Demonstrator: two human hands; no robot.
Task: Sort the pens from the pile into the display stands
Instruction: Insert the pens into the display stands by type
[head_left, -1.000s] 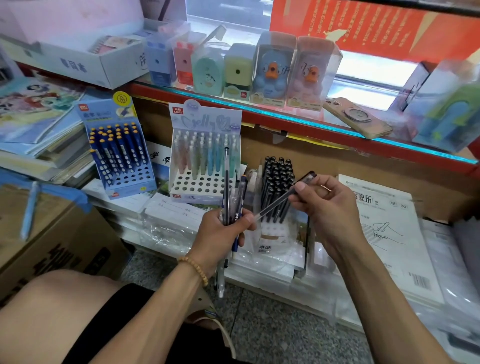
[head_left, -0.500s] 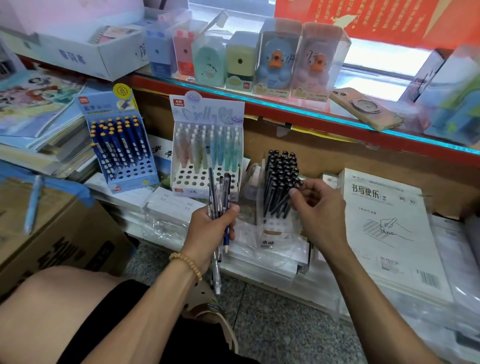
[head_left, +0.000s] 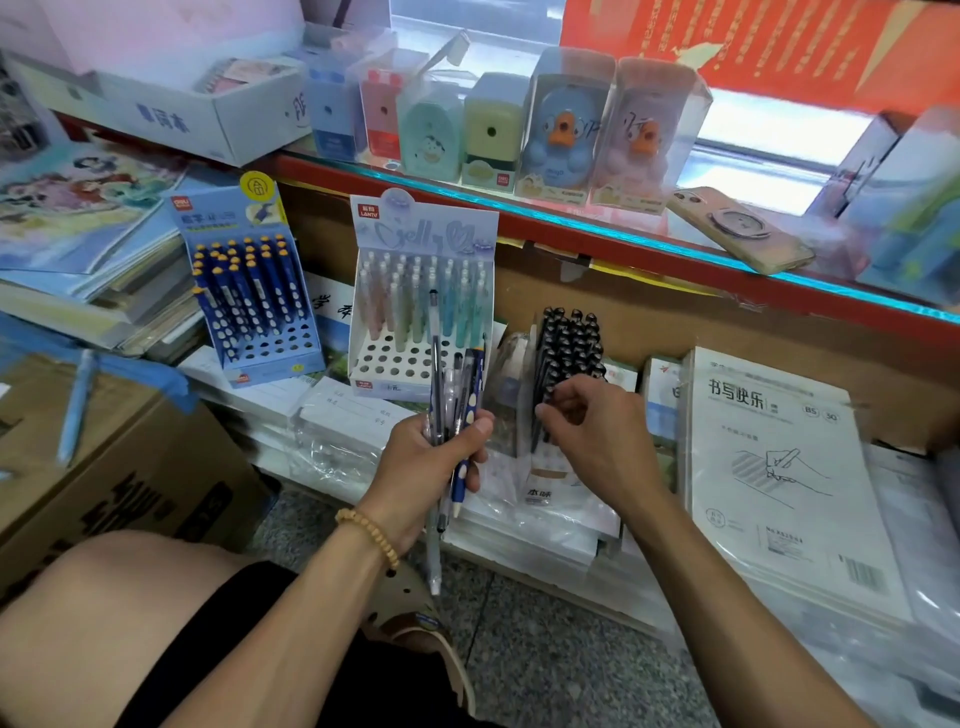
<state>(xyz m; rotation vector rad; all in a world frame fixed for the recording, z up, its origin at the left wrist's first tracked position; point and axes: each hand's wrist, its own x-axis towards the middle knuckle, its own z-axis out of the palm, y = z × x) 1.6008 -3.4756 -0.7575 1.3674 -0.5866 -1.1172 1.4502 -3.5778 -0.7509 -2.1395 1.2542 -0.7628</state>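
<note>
My left hand (head_left: 426, 467) grips a bunch of mixed pens (head_left: 454, 395), upright, in front of the white pastel-pen stand (head_left: 387, 364). One of them is dark blue with pale dots; others are clear or black. My right hand (head_left: 602, 436) is at the front row of the black-pen stand (head_left: 571, 338), thumb and fingers pinching a black pen (head_left: 537, 431) that stands there. A blue display stand (head_left: 280, 358) with dark blue, orange-capped pens sits further left. Both the blue and the white stand have several vacant holes in their front rows.
A cardboard box (head_left: 104, 467) with a light-blue pen (head_left: 78, 405) on it stands at the left, under stacked books (head_left: 78, 234). Wrapped notebook packs (head_left: 779, 467) lie at the right. On the glass counter above are boxed sharpeners (head_left: 519, 130) and a phone (head_left: 737, 228).
My right hand carried a black pen from the bunch down into the black-pen stand. The left hand with its bunch shifted slightly.
</note>
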